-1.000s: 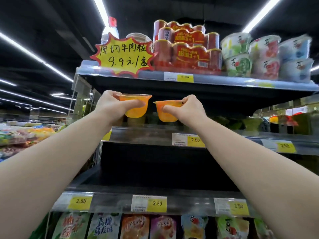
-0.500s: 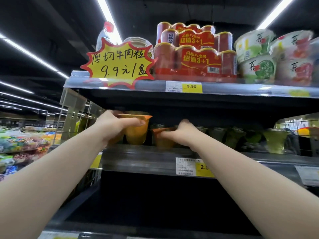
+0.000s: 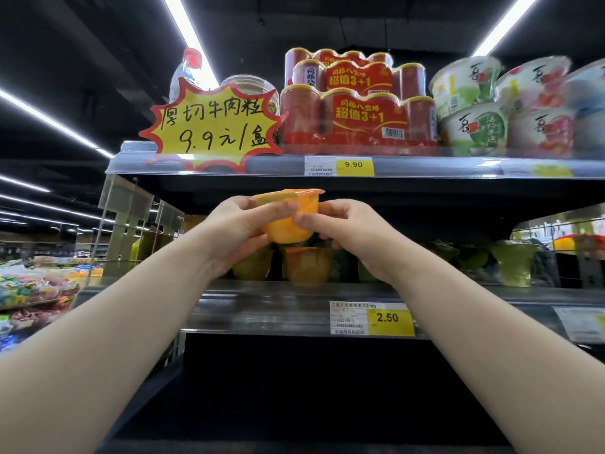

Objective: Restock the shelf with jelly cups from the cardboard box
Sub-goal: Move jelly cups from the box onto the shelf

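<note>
An orange jelly cup [image 3: 289, 221] is held up in front of the middle shelf [image 3: 294, 306], between both hands. My left hand [image 3: 235, 231] grips its left side and bottom. My right hand [image 3: 353, 234] touches its right side with thumb and fingers. Directly under it another orange jelly cup [image 3: 306, 265] stands on the shelf, with a yellowish cup [image 3: 252, 267] to its left. Green jelly cups [image 3: 514, 260] stand further right on the same shelf. The cardboard box is out of view.
The top shelf carries red can multipacks [image 3: 357, 106], white bowls [image 3: 471, 103] and a yellow starburst price sign [image 3: 212, 126]. Price tags read 9.90 [image 3: 353, 165] and 2.50 [image 3: 388, 317]. A dark shelf bay lies below. Another display of goods [image 3: 36, 290] stands at far left.
My right hand has set its cup down on the shelf and come across to the cup in my left hand, which is now raised above the standing cups. The view has tilted up.
</note>
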{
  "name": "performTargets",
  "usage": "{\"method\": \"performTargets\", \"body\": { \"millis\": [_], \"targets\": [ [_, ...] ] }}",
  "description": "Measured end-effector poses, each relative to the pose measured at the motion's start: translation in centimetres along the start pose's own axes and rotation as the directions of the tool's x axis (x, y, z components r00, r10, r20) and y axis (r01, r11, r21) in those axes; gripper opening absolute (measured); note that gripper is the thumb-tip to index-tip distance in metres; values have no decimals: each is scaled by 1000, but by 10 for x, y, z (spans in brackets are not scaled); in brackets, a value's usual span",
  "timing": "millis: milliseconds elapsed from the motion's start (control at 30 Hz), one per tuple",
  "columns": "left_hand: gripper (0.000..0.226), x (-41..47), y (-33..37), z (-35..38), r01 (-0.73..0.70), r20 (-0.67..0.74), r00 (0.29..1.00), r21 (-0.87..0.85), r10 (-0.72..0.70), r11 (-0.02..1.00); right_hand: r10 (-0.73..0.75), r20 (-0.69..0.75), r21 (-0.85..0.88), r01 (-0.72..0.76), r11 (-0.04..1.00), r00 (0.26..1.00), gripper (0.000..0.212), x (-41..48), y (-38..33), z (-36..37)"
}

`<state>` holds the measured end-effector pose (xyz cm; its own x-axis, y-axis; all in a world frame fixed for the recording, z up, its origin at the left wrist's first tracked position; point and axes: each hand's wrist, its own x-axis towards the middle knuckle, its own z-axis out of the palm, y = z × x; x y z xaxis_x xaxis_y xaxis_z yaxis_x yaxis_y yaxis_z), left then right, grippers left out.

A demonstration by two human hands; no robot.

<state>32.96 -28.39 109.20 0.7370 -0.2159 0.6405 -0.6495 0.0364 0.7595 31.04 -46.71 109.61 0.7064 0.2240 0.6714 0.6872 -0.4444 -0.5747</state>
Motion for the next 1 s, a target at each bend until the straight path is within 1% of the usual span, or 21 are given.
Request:
{"method": "performTargets", "body": {
  "millis": [67,133,200,267,300,333,367,400,433,467,500,567,733,800,833,867,900,967,1000],
  "targets": [
    [67,1,1,6,-32,26,999,-13,32,999,10,-6,39,-9,999,1000,22,0,0,-4],
    [54,2,1,10,-48,50,998,0,48,999,17,-33,39,-15,999,999,18,0,3,-6],
    [57,4,-4,8,-73,48,996,75,70,995,15,-99,31,-12,999,995,24,1,8,-4],
    [74,6,-12,4,-96,-7,995,248,101,964,21,-180,32,-15,999,983,35,4,15,0],
    [82,5,-16,1,-80,-58,993,331,105,940,31,-218,28,-25,999,975,41,6,19,1],
    [82,3,-21,-1,-56,-111,988,389,106,920,48,-258,27,-43,999,965,46,7,21,2],
    [73,1,-26,-4,-46,-150,981,428,121,902,71,-297,28,-65,997,952,50,10,24,3],
    [59,1,-31,-8,-61,-171,973,462,157,885,96,-330,29,-91,995,939,52,12,25,4],
    [43,0,-34,-10,-88,-164,967,507,196,858,117,-355,22,-116,993,928,54,15,28,6],
    [34,-1,-37,-12,-109,-136,966,552,218,826,134,-368,6,-142,990,920,53,18,30,7],
    [31,-1,-38,-12,-126,-91,970,602,225,789,146,-371,-16,-163,986,917,48,22,32,9],
    [32,1,-40,-12,-148,-24,975,676,222,722,164,-364,-65,-200,978,917,44,26,34,13],
    [34,4,-45,-14,-230,58,960,726,276,648,163,-337,-121,-215,969,927,65,33,38,14],
    [36,1,-46,-14,-268,80,945,747,318,608,163,-302,-177,-223,959,939,74,29,36,11],
    [37,-1,-47,-13,-301,94,929,756,358,581,148,-287,-233,-219,948,946,75,24,33,9],
    [39,-3,-47,-12,-341,113,907,761,405,552,112,-278,-305,-199,931,954,72,18,31,7],
    [41,-5,-49,-11,-378,137,887,764,441,523,49,-273,-385,-156,910,961,65,9,29,6],
    [44,-8,-51,-10,-425,199,867,774,457,470,-115,-224,-532,-23,846,968,48,-10,27,8],
    [44,-9,-52,-9,-433,225,867,782,445,448,-176,-176,-593,38,805,969,44,-19,27,11]
  ]
}}
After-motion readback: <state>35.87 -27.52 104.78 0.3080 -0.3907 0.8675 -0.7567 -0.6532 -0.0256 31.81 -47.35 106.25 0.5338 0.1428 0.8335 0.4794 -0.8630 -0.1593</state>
